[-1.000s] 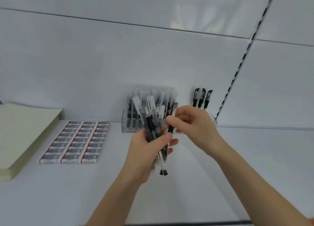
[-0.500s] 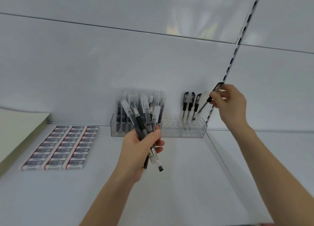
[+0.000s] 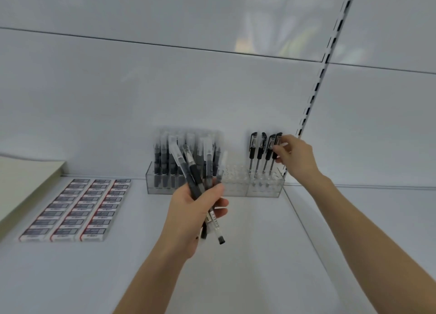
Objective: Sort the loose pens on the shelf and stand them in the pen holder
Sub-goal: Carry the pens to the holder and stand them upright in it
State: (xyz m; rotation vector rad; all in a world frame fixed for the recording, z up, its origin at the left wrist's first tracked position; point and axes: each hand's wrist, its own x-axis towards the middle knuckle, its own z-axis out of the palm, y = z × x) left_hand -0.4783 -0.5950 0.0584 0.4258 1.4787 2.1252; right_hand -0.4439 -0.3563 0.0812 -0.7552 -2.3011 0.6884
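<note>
1. Nearest, the left hand [image 3: 193, 212] is wrapped round a bundle of pens [image 3: 192, 172], with the thumb across the front. It is held above the middle of the shelf [image 3: 247, 266]. The pens fan upward and a few ends poke out below the fist. I cannot count them.
2. Along the shelf's left side lie three rows of small boxes [image 3: 75, 209], with a pale pad [image 3: 23, 179] at the left edge.
3. Further back, the right hand [image 3: 296, 158] pinches the upper part of a black-capped pen [image 3: 276, 146] between thumb and fingertips. That pen stands at the right end of the clear pen holder [image 3: 264, 188] with its lower end in a slot. Just beside it, three like pens [image 3: 259, 148] stand upright.
4. The pen holder sits along the shelf's back edge. Its left part is packed with pale-capped pens [image 3: 160, 158], which are blurred, and the middle slots look empty.
5. As I judge it, four black-capped pens are in or nearly in, the fourth not yet let go. The whole handful remains to be sorted and stood, so the task looks partly done with plenty left.
</note>
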